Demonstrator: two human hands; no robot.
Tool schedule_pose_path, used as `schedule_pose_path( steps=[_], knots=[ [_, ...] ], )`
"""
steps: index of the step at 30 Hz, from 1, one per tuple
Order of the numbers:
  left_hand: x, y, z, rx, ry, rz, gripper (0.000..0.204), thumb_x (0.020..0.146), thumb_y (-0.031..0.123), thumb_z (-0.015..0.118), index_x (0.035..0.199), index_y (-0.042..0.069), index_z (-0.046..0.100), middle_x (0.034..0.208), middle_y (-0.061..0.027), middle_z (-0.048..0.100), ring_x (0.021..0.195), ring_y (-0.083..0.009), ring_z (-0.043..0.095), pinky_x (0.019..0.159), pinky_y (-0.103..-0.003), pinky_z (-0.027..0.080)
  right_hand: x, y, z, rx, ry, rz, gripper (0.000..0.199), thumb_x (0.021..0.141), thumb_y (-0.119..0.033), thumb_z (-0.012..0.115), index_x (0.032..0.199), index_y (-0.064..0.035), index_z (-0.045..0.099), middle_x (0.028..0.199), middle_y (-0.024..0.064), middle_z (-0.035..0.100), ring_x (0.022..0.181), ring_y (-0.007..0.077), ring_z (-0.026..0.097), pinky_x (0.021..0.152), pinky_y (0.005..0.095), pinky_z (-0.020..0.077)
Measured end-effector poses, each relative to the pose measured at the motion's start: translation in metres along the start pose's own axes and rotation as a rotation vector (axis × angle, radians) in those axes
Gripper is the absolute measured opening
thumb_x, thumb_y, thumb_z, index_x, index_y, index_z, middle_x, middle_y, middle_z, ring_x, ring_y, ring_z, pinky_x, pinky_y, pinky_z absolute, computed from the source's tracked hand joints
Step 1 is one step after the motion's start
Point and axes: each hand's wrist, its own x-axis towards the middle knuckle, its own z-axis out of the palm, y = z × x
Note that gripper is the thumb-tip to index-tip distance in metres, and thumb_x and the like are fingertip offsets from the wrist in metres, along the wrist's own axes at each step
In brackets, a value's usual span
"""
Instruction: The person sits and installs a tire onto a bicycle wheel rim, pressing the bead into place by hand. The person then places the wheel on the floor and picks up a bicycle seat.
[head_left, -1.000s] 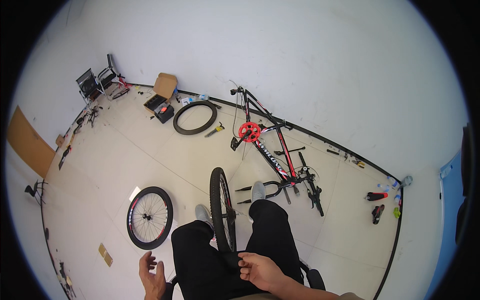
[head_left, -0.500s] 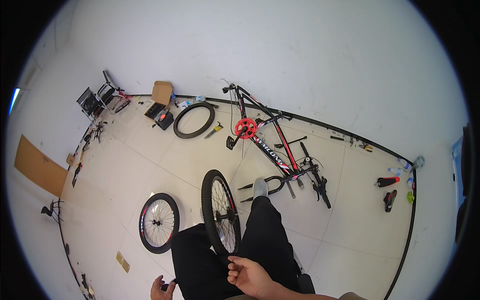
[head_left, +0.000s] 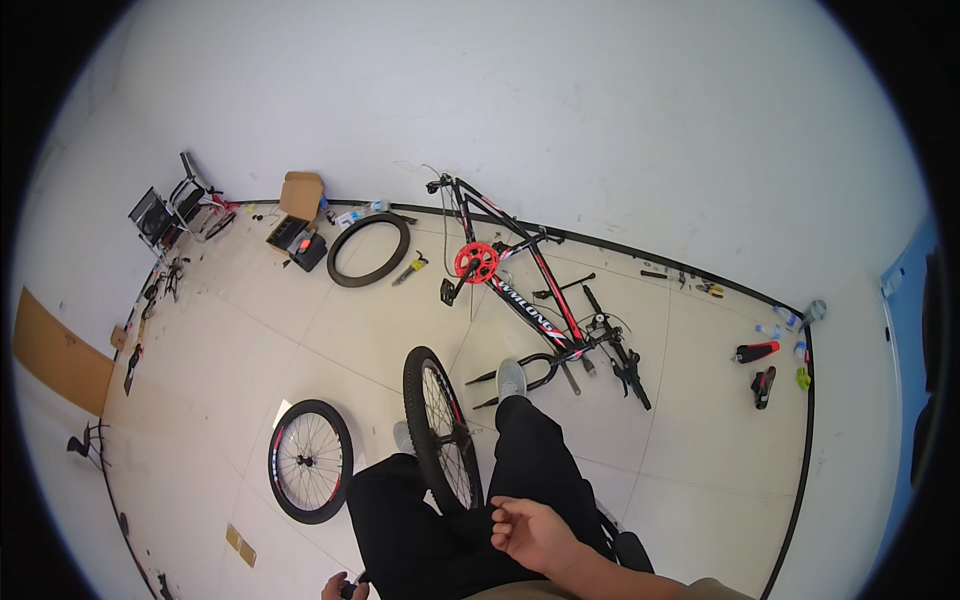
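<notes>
At seven o'clock of the frame, the left hand (head_left: 343, 587) peeks over the lower edge, gripping something small and dark I cannot identify. Just at its eleven o'clock a spoked wheel (head_left: 310, 460) lies flat on the floor (head_left: 250, 340). Between the knees stands an upright tyred wheel (head_left: 441, 433); the right hand (head_left: 535, 533), fingers loosely curled and empty, hovers at its five o'clock. Farther off, at one o'clock, lies the bicycle frame (head_left: 530, 300).
</notes>
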Motion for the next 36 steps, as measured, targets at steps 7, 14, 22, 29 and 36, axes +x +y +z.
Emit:
schedule_pose_path(
  steps=[7,14,22,29,36],
  knots=[
    [0.007,-0.015,0.009,0.107,-0.01,-0.037,0.06,0.097,0.037,0.065,0.139,-0.004,0.05,0.112,-0.0206,0.068,0.099,-0.0289,0.064,0.088,-0.041,0.051,-0.018,-0.003,-0.004,0.2,-0.075,-0.049,0.02,0.096,-0.007,0.054,0.115,0.0004,0.055,0.085,0.0062,0.058,0.069,0.0163,0.051,0.069,0.032,0.0458],
    [-0.004,0.01,0.007,0.113,-0.038,-0.085,0.05,0.098,0.04,0.062,0.128,-0.001,0.059,0.118,-0.0203,0.066,0.108,-0.0318,0.062,0.096,-0.042,0.048,-0.017,-0.009,-0.021,0.35,-0.116,-0.02,0.018,0.096,-0.006,0.052,0.113,0.0005,0.054,0.082,0.0056,0.056,0.067,0.0158,0.049,0.067,0.031,0.0444],
    [-0.013,0.032,0.003,0.161,0.006,-0.099,0.051,0.098,0.04,0.061,0.128,-0.002,0.061,0.122,-0.0209,0.066,0.113,-0.0337,0.062,0.1,-0.041,0.048,-0.015,0.001,-0.021,0.363,-0.155,0.064,0.019,0.095,-0.006,0.053,0.112,0.0011,0.056,0.082,0.0056,0.057,0.069,0.0161,0.051,0.068,0.0305,0.0447],
    [0.001,-0.003,0.009,0.217,0.074,-0.063,0.044,0.097,0.036,0.066,0.119,-0.002,0.065,0.11,-0.0182,0.07,0.101,-0.0286,0.065,0.091,-0.038,0.05,-0.021,0.008,-0.014,0.284,-0.099,0.017,0.015,0.098,-0.007,0.053,0.112,-0.001,0.057,0.087,0.0066,0.058,0.071,0.0147,0.052,0.07,0.0318,0.0479],
    [0.003,0.005,0.013,0.21,0.084,-0.063,0.043,0.098,0.036,0.066,0.117,-0.002,0.066,0.105,-0.0162,0.071,0.094,-0.0265,0.064,0.087,-0.038,0.05,-0.02,0.008,-0.016,0.276,-0.068,-0.01,0.016,0.099,-0.008,0.052,0.113,-0.0004,0.058,0.089,0.0074,0.058,0.073,0.0156,0.054,0.07,0.0332,0.0505]
  ],
)
